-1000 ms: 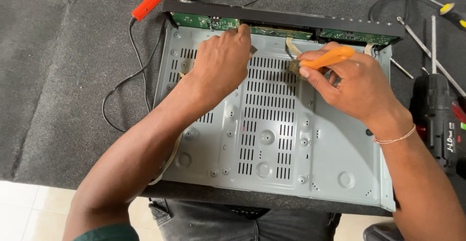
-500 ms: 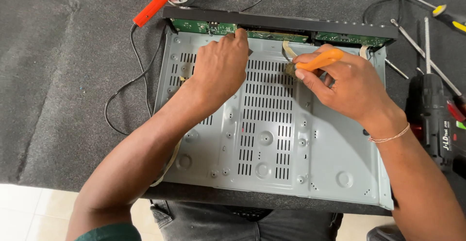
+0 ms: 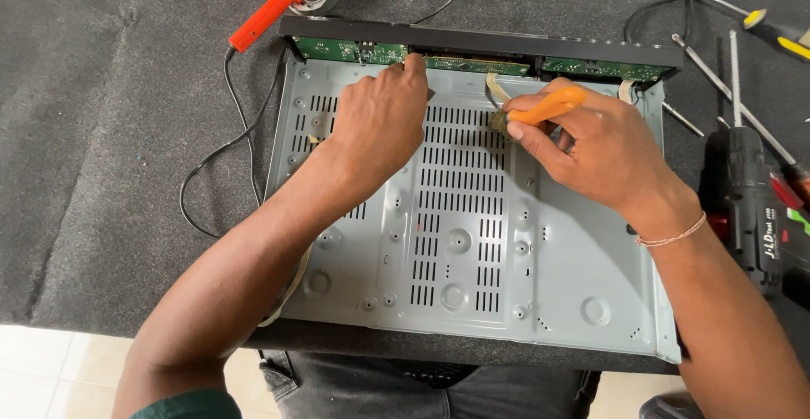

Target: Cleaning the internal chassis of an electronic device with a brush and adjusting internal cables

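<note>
Chassis: grey metal chassis (image 3: 472, 242) lies flat on the dark mat (image 3: 110, 132), centre of view.
Left hand: left hand (image 3: 380, 124) rests palm-down on the chassis at 11 o'clock, fingers together, gripping nothing.
Right hand: right hand (image 3: 599, 145) at 1 o'clock pinches an orange-handled brush (image 3: 540, 108) (bristles touching the vents).
Beside: cordless drill (image 3: 751, 208) at 3 o'clock; red-handled soldering iron (image 3: 268, 11) at 11 o'clock.

The person is wearing dark grey jeans (image 3: 439, 385), a green sleeve (image 3: 190, 405), and a thin bracelet (image 3: 671, 237) circling the right wrist.
</note>
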